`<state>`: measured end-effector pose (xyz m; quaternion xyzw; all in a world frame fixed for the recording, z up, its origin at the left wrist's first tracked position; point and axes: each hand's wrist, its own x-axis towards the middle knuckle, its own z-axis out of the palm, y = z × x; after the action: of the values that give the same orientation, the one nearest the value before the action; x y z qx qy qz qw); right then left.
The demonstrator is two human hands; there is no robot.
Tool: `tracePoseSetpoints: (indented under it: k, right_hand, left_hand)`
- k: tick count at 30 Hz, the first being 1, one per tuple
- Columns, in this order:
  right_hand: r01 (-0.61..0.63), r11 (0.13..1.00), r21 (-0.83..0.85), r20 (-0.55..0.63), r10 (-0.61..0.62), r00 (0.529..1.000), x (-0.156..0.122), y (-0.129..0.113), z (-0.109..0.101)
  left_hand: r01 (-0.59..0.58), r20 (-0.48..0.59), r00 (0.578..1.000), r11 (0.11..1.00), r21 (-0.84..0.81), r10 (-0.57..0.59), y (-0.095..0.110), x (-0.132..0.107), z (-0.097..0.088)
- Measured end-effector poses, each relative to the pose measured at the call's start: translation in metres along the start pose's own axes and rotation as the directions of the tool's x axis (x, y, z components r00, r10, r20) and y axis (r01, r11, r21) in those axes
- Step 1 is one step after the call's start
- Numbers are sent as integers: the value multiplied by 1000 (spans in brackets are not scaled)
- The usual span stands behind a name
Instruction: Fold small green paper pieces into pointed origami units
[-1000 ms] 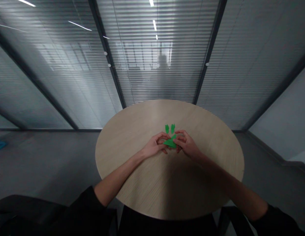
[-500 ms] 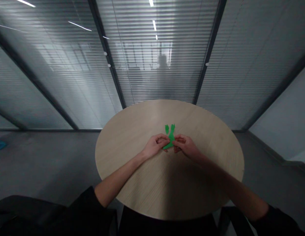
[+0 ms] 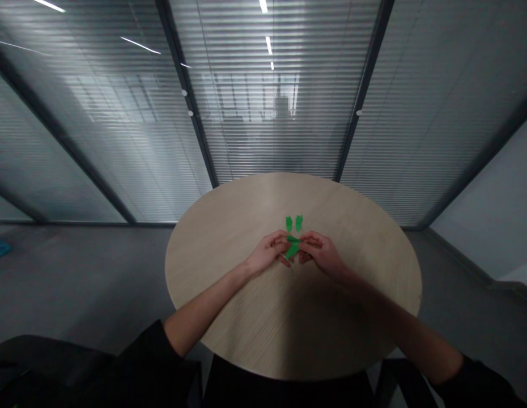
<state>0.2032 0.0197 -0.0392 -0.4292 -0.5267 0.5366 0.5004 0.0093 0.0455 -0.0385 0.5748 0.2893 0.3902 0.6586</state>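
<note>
Left hand (image 3: 267, 253) and right hand (image 3: 323, 252) are close together near the middle of the round wooden table (image 3: 242, 215), and their fingers pinch from two sides a folded green paper (image 3: 293, 247). Just beyond the hands, two small green paper points (image 3: 293, 223) lie side by side on the table, but it is not possible to tell if they are joined to the folded part. Both forearms come from dark sleeves (image 3: 148, 354), and behind the table stands a glass wall with blinds (image 3: 272, 130).
</note>
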Motion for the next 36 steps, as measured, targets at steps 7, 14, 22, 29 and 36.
tracePoseSetpoints:
  k: [7,14,22,29,36]
  right_hand:
    - [28,1000,-6,-38,-28,999,1,1,0]
    - [134,984,-115,-53,-141,989,0,7,0]
    - [-56,998,-16,-9,56,998,7,10,-7]
    - [-78,995,-60,54,81,995,7,14,-5]
    - [-23,996,-88,42,27,999,6,12,-7]
  left_hand:
    - [52,-7,999,997,-63,-52,2,-1,0]
    - [33,-29,999,999,17,-32,0,0,0]
    - [-53,-42,998,996,74,56,-4,4,-1]
    - [-69,-68,994,985,157,81,-3,3,1]
    - [-16,-47,999,976,218,27,-3,4,-1]
